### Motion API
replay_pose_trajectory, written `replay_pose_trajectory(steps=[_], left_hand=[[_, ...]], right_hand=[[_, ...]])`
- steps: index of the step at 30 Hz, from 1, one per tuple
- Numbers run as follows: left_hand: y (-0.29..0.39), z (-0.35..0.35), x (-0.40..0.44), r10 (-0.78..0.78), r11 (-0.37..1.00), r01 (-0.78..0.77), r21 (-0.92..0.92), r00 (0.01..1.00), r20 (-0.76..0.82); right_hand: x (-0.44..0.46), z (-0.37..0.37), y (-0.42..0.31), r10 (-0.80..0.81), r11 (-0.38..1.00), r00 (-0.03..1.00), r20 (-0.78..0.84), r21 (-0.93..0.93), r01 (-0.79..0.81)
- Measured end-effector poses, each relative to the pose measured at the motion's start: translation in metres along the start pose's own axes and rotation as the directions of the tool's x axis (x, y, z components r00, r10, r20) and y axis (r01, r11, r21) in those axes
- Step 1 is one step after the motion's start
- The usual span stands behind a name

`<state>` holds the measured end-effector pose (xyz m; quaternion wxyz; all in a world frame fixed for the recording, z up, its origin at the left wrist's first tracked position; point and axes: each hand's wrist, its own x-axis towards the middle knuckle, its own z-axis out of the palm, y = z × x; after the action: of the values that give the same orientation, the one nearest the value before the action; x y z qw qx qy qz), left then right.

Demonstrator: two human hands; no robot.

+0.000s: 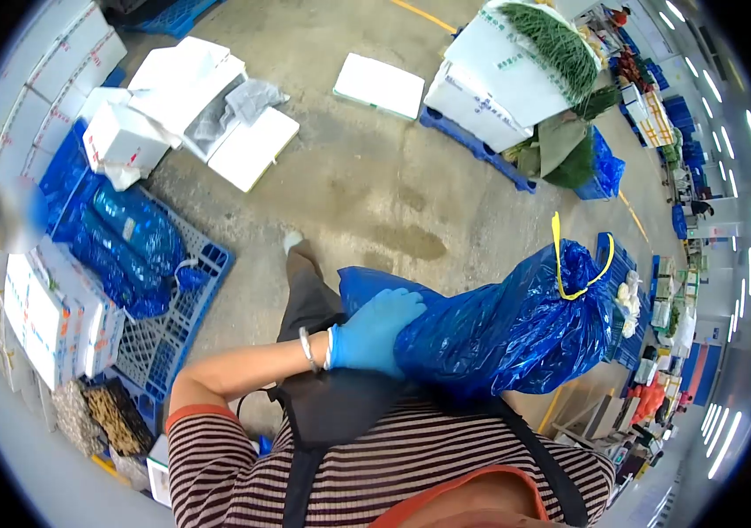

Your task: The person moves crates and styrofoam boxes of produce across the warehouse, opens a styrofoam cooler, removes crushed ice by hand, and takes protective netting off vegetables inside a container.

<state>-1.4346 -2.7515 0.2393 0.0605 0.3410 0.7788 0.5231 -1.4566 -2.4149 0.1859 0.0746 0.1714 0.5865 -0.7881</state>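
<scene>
The gloved left hand [377, 333] lies on the big blue bag [499, 334], against the apron [340, 415]; whether it grasps, I cannot tell. The right hand is out of sight. Supporting the bag from below seems wise. Its content is hidden; farther, an open white box [169, 81] contains grey plastic [255, 99].

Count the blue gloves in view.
1: a blue glove on the left hand, against the blue bag. The right hand is out of sight, so a second may be hidden.
</scene>
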Motion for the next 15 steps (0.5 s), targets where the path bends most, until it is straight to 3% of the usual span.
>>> replay_pose_trajectory(steps=[2, 3, 5, 8, 10, 15], left_hand=[[-0.026, -0.058, 0.039, 0.021, 1.000, -0.021, -0.019, 0.999, 0.038], [-0.028, -0.095, 0.064, -0.032, 0.999, 0.037, -0.026, 0.983, 0.181], [-0.051, -0.140, 0.107, 0.053, 0.997, -0.039, -0.065, 0.971, 0.233], [-0.073, -0.211, 0.172, 0.193, 0.979, -0.167, -0.113, 0.942, 0.275], [-0.096, -0.250, 0.212, 0.331, 0.943, -0.319, -0.097, 0.932, 0.150], [-0.186, -0.327, 0.311, 0.336, 0.936, -0.289, -0.199, 0.903, 0.268]], right_hand=[[0.041, 0.039, -0.012, 0.004, 1.000, 1.000, -0.011, -0.010, -0.004], [0.060, 0.058, -0.019, 0.007, 1.000, 1.000, -0.020, -0.017, -0.007], [0.101, 0.095, -0.038, 0.014, 1.000, 1.000, -0.018, -0.019, -0.014], [0.149, 0.138, -0.065, 0.010, 1.000, 0.999, -0.054, 0.001, -0.010], [0.186, 0.161, -0.079, 0.002, 1.000, 0.997, -0.079, 0.030, 0.001], [0.305, 0.203, -0.091, -0.007, 0.996, 0.991, -0.130, 0.089, 0.019]])
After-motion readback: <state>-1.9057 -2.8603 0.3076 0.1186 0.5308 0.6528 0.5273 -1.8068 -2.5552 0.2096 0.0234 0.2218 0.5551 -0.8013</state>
